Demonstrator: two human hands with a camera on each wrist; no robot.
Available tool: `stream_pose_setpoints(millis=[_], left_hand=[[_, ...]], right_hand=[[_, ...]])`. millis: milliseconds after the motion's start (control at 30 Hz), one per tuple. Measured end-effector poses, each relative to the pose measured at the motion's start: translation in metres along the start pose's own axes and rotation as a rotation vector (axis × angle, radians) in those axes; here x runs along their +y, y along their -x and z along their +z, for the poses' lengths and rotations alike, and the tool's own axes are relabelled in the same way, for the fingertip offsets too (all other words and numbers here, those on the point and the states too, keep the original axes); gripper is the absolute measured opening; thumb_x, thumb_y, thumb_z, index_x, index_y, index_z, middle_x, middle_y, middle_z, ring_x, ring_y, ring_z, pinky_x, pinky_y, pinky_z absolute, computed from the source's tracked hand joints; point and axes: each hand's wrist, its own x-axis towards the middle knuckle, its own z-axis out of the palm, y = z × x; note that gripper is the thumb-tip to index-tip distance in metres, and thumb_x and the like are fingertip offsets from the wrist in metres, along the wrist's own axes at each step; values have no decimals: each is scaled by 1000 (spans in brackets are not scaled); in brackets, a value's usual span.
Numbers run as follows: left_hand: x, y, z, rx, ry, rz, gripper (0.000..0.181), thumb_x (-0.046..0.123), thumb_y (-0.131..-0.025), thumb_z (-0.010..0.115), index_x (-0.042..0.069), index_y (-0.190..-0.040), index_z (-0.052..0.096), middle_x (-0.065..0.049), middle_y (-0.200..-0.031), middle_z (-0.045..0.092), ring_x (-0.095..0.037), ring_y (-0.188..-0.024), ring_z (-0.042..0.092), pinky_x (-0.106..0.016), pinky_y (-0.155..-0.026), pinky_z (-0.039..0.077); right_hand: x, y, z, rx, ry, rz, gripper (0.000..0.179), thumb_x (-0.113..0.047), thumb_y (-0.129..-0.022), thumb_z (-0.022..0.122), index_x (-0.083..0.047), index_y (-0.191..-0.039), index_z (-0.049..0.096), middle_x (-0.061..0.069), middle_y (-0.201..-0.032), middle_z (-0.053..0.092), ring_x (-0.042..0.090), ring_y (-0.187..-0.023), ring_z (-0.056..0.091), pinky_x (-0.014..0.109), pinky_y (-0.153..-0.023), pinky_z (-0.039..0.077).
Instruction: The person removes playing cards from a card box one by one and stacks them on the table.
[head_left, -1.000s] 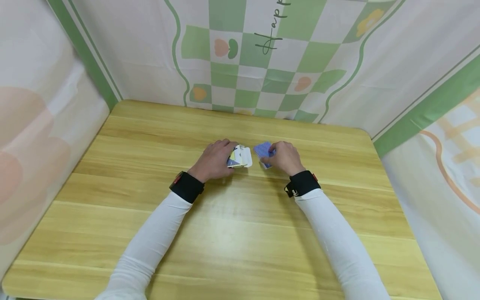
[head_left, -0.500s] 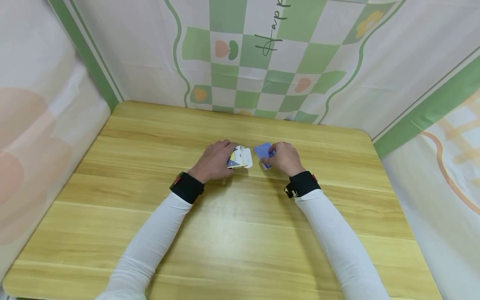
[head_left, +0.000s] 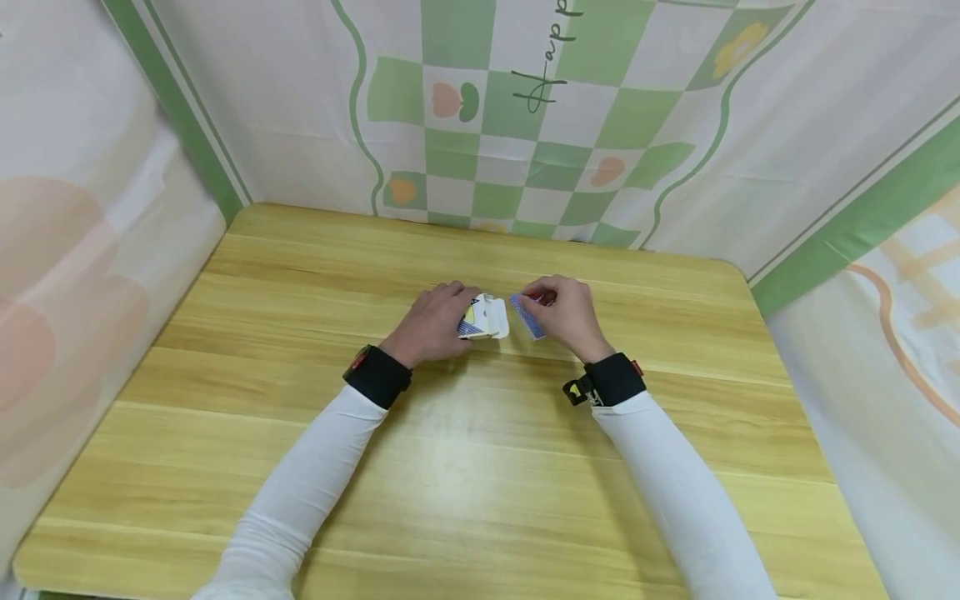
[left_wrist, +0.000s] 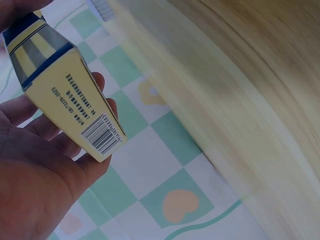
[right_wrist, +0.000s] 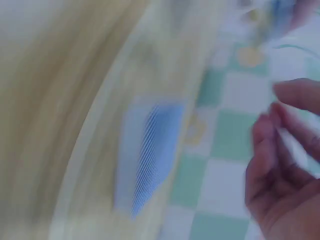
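My left hand grips a small playing-card box, its white flap hanging out toward the right. In the left wrist view, the yellow end of the card box shows a barcode and print, with fingers wrapped behind it. A deck of playing cards with blue patterned backs lies on the table just right of the box. Over the deck is my right hand, fingers loosely bent. The blurred right wrist view shows this hand apart from the deck, with nothing between thumb and fingers.
Both hands work over a wooden table with rounded corners. Behind it hangs a green-and-white checked cloth, and patterned curtains close in the left and right sides. Black bands circle both wrists.
The right hand has come off the deck and shifted slightly, its thumb and fingers no longer pinching the cards. The left hand and box stay nearly in place.
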Motion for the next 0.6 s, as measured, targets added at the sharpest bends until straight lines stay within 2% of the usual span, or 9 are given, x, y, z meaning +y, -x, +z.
stream_pose_setpoints(millis=[100,167,300,400,500,600], left_hand=[[2,-1,0,4,-1,4,74,29,-68,75,12,-133,44,-5,-119,50,-20,-102,45,-40,-83,35],[4,-2,0,6,-6,12,74,29,-68,74,12,-133,43,-4,-119,49,-20,-102,45,-40,-83,35],[7,-3,1,2,-11,37,74,31,-69,74,13,-134,42,-4,-120,49,-20,-104,44,-39,-84,35],[9,-3,1,7,-2,52,74,30,-69,74,12,-133,43,-4,-120,49,-20,-105,44,-38,-84,35],[11,-2,1,17,7,58,74,30,-68,74,12,-133,43,-4,-120,49,-20,-104,45,-38,-84,36],[12,-2,1,23,4,56,74,30,-69,74,11,-133,43,-4,-120,49,-20,-105,45,-38,-84,35]], right_hand=[[-15,3,1,-21,-180,-75,14,-28,-83,66,-16,-89,70,-2,-79,64,15,-67,57,32,-60,44],[-23,3,4,-75,-227,-75,14,-30,-82,67,-17,-87,70,-4,-78,63,14,-66,57,32,-59,45],[-29,3,10,-155,-234,-15,21,-37,-80,68,-17,-83,70,-4,-75,64,14,-65,58,31,-59,44],[-26,4,12,-164,-273,33,27,-41,-83,63,-15,-84,70,-1,-76,65,17,-66,59,34,-59,45],[-23,5,13,-161,-330,68,27,-37,-88,58,-14,-88,70,2,-80,65,19,-68,59,37,-61,46],[-19,6,13,-165,-372,86,21,-30,-87,60,-11,-90,69,4,-84,65,20,-71,60,39,-64,47]])
